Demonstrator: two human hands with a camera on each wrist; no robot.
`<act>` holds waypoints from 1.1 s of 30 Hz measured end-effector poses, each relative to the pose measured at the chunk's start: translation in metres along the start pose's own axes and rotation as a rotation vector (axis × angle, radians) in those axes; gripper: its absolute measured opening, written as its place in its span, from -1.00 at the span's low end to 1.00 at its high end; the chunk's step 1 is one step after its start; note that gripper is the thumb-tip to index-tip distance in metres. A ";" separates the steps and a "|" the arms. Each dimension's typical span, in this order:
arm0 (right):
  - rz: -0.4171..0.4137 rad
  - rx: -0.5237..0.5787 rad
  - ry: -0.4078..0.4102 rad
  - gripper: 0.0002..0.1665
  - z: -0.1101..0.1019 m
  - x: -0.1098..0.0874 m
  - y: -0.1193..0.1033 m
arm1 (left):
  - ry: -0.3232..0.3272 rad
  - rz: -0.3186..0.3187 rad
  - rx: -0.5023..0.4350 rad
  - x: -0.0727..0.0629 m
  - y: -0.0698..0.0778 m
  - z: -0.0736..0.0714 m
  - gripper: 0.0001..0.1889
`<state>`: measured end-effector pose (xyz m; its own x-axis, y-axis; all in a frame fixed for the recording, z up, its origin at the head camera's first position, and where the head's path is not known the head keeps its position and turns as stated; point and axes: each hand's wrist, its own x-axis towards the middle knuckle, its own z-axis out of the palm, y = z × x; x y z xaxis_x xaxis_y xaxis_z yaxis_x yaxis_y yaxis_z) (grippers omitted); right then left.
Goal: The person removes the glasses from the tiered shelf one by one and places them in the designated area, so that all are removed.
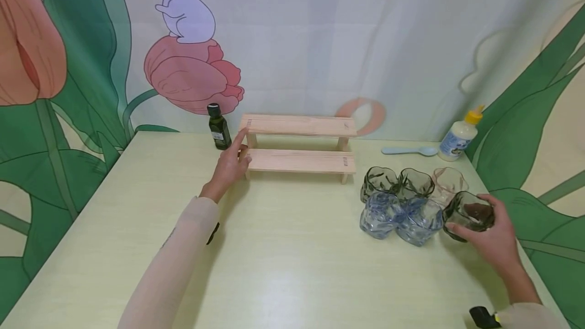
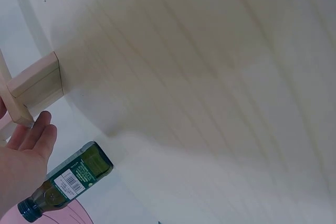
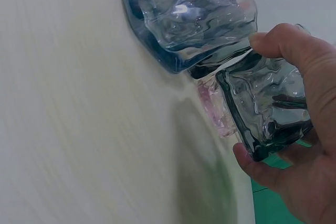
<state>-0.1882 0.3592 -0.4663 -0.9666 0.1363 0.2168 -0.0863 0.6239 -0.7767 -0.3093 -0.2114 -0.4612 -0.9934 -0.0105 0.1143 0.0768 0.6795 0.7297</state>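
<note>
A two-step wooden rack (image 1: 297, 160) stands near the back of the table. My left hand (image 1: 232, 166) grips its left end, index finger laid on the upper board and thumb by the lower one. In the left wrist view, my fingertips (image 2: 44, 135) lie against the board's end. My right hand (image 1: 498, 232) holds a dark grey wavy glass cup (image 1: 466, 217) between thumb and fingers. The cup (image 3: 268, 103) is off the table, beside the other cups. Those are two blue cups (image 1: 419, 222) in front, with two dark cups (image 1: 381, 183) and a pink cup (image 1: 450, 184) behind.
A dark green bottle (image 1: 219, 128) stands left of the rack, close to my left hand. At the back right are a light blue spoon (image 1: 409, 151) and a white bottle with a yellow cap (image 1: 457, 136). A printed curtain (image 1: 292, 39) hangs behind the table.
</note>
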 end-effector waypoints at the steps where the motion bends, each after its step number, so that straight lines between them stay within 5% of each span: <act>1: 0.002 -0.002 -0.002 0.04 0.001 0.000 0.001 | 0.000 -0.001 0.001 0.000 0.000 0.000 -0.16; 24: -0.038 -0.074 -0.026 0.09 0.017 0.003 0.014 | -0.004 -0.030 -0.018 0.000 0.001 -0.001 -0.16; 33: 0.030 -0.131 -0.063 0.13 0.020 0.003 0.013 | -0.015 -0.033 -0.025 0.000 0.002 -0.002 -0.17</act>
<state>-0.1968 0.3528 -0.4875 -0.9820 0.1104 0.1535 -0.0285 0.7162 -0.6973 -0.3092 -0.2115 -0.4589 -0.9966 -0.0211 0.0795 0.0459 0.6601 0.7497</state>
